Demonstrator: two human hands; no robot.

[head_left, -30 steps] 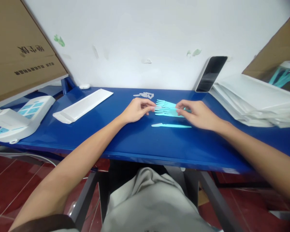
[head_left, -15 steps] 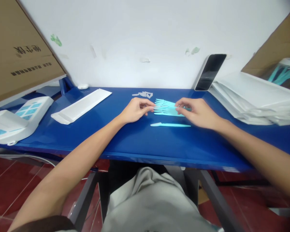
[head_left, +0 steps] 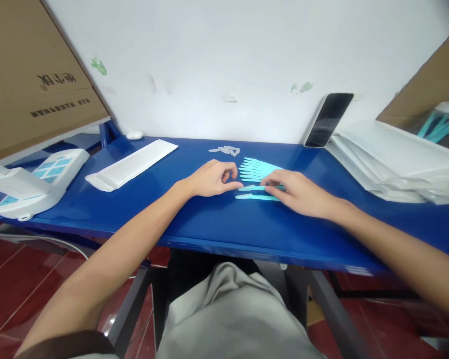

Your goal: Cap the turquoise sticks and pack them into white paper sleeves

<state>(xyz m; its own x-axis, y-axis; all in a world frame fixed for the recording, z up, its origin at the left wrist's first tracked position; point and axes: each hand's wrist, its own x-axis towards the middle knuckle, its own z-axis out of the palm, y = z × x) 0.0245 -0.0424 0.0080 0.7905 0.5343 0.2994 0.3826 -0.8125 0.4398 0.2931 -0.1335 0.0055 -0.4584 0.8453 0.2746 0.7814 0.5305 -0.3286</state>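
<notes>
My right hand (head_left: 297,192) pinches a turquoise eyebrow razor (head_left: 252,188) by its handle, low over the table. My left hand (head_left: 215,179) has thumb and fingers apart, its thumb tip by the razor's head; I see nothing held in it. Just in front of the pinched razor lies another eyebrow razor (head_left: 252,197), its handle end hidden by my right fingers. Behind them, a fanned row of several eyebrow razors (head_left: 260,168) rests with heads to the left. Small translucent pieces (head_left: 226,149) sit in a little heap behind my left hand.
On the blue table (head_left: 202,219) stand a white device with blue panels (head_left: 47,174) and a long white pouch (head_left: 132,167) at left. A phone (head_left: 328,119) leans on the wall; white packets (head_left: 400,159) are stacked at right. Cardboard boxes (head_left: 33,65) flank both sides.
My right hand has brought a razor forward from the row, beside the front one. My left hand has let go and its fingers have opened. The view has shifted slightly.
</notes>
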